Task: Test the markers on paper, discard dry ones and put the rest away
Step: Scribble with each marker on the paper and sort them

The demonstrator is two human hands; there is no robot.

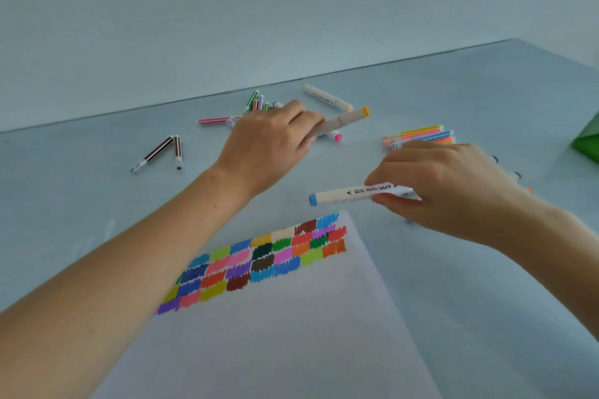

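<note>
The sheet of paper (275,334) lies near the front of the table (81,204), and its upper-left portion carries several rows of coloured test swatches (259,259), closely packed; on that evidence a good share of the markers has already been tried. The left hand (269,142) is reaching toward the far side of the table with its fingers curled round a cream-barrelled marker with a yellow end cap (348,120), held clear of the surface. The right hand (447,185) pinches a second cream marker with a blue end cap (350,194) between thumb and fingers, just above the paper's far corner; both caps appear to be on. Sorting looks partly done: a bundle of slim striped markers (421,134) lies side by side near the right hand, a looser cluster (259,100) sits beyond the left hand, and two dark-striped markers (165,152) lie apart at the left. Which group is dry and which is good cannot be told. One more cream marker with an orange end (327,97) rests near the back edge. A green object (586,142) at the right edge may be a bag; its purpose is unclear. Judged remaining: testing the two held markers and any untested ones, discarding, and storing.
</note>
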